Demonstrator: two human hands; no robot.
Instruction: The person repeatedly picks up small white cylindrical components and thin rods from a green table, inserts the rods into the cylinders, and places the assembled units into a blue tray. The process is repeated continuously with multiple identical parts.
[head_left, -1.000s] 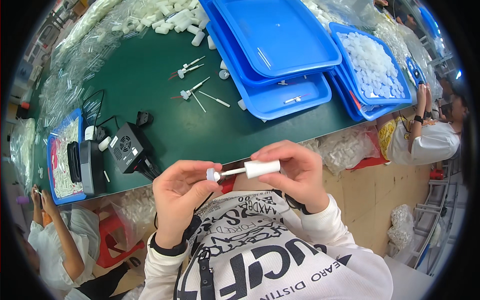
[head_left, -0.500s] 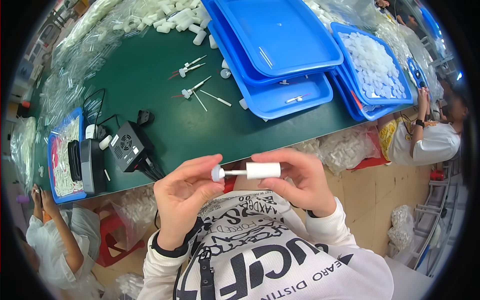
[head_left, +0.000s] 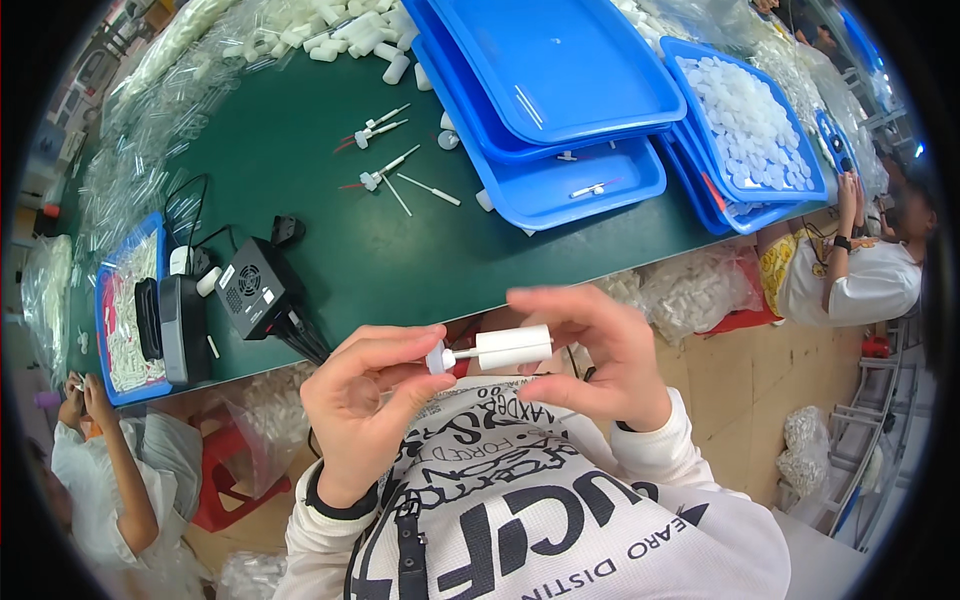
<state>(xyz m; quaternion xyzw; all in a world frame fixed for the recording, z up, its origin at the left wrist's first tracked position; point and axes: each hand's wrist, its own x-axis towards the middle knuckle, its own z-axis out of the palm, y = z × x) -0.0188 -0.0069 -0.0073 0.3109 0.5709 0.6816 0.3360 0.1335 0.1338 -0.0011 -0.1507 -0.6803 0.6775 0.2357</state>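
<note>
In front of my body, my left hand (head_left: pixel 362 405) pinches the pale round cap (head_left: pixel 437 358) of a small white plastic part between thumb and fingertips. A thin stem joins that cap to a white cylinder (head_left: pixel 513 347), lying almost level and pointing right. My right hand (head_left: pixel 622 362) is open around the cylinder's far end, its thumb below and forefinger above, both apart from it. On the green table lie similar capped stems with red tips (head_left: pixel 372 180) and a loose thin white rod (head_left: pixel 430 190).
Stacked blue trays (head_left: pixel 590 90) stand at the table's far middle. Another blue tray (head_left: pixel 820 195) holds white discs (head_left: pixel 745 125). A black boxy device (head_left: pixel 258 285) with cables sits at left, near a tray of small white parts (head_left: pixel 130 330). People sit at both sides.
My right hand's fingers have spread and come off the white cylinder. The part has shifted slightly left and tilts a little more, still held by my left hand.
</note>
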